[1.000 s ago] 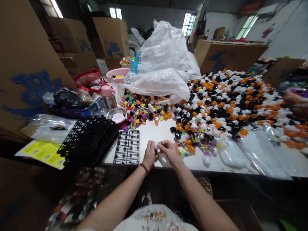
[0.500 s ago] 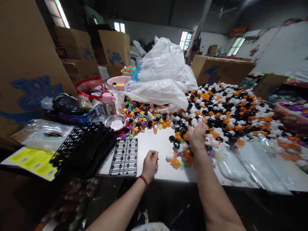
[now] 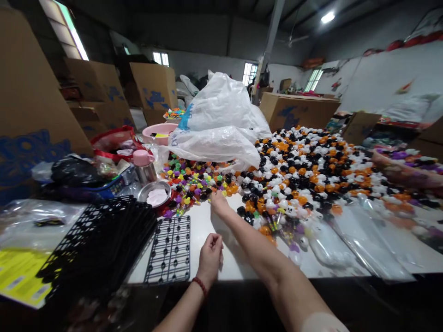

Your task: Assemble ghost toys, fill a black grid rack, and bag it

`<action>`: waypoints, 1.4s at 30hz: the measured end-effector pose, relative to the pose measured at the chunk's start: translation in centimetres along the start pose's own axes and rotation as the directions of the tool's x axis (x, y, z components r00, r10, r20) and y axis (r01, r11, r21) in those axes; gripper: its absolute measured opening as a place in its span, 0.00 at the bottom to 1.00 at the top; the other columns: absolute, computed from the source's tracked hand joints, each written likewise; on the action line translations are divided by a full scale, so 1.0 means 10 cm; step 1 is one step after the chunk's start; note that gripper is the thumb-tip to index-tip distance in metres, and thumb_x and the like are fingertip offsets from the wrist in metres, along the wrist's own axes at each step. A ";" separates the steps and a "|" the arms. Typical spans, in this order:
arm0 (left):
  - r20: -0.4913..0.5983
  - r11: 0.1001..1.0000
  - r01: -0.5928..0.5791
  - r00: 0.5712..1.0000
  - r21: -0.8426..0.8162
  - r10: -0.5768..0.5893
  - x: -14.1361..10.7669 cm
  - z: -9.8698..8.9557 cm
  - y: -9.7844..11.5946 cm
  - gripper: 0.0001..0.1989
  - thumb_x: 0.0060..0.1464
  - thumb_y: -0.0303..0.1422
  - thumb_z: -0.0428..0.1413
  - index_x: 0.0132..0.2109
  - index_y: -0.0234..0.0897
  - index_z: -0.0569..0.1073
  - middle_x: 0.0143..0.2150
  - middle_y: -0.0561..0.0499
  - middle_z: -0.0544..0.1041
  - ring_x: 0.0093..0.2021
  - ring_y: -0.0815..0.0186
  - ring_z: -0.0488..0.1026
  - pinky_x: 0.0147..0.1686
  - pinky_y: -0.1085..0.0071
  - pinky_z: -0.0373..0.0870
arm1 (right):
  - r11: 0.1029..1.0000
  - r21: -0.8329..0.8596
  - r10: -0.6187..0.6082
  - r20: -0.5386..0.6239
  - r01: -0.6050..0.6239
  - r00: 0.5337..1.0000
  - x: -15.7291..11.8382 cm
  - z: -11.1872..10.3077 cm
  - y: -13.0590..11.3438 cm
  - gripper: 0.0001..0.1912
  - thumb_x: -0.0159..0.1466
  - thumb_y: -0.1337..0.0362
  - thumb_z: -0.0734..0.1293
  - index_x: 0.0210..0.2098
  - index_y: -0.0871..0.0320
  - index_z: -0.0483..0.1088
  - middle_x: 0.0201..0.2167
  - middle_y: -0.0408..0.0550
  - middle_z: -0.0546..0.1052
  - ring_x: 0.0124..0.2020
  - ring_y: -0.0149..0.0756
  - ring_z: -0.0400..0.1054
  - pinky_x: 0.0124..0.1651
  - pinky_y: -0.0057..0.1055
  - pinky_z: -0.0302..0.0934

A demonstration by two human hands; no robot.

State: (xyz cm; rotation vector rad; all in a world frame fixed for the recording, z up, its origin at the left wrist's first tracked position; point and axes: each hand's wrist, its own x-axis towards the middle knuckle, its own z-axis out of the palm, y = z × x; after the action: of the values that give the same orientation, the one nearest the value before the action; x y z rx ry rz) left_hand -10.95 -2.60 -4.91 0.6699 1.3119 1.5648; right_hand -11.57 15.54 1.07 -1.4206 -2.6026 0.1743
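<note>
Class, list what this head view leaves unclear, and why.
In the head view:
Left hand: any contents, hidden by its curled fingers.
Right hand: whether it grips anything; too small.
Sack: what lies beneath, covered by its folds.
Yellow sheet: print too small; left part cut by picture edge.

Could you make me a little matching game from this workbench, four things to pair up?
Things:
1. Right hand
2. Left hand
3. Metal flask
4. Big sack

Clues:
A. White, with blue print
B. At the edge of the small colourful pieces
C. Topped with a pink lid
D. Nearest the flat black grid, red bracelet on its wrist

Pairs: 1-B, 2-D, 3-C, 4-A
</note>
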 end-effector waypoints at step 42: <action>0.091 0.982 -0.008 0.995 -0.189 0.026 -0.04 -0.02 0.09 0.22 0.54 0.52 0.56 0.43 0.37 0.66 0.24 0.57 0.68 0.17 0.74 0.62 0.12 0.80 0.57 | 0.009 0.977 0.255 0.202 -0.211 0.945 -1.65 -0.14 0.32 0.27 0.49 0.43 0.74 0.33 0.58 0.69 0.24 0.41 0.73 0.24 0.30 0.68 0.31 0.31 0.66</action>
State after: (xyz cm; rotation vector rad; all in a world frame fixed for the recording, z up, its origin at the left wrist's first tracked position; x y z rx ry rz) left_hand -11.27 -2.99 -4.09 0.6285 1.0758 1.6282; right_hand 0.09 3.41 0.31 -1.0774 -1.2702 1.6397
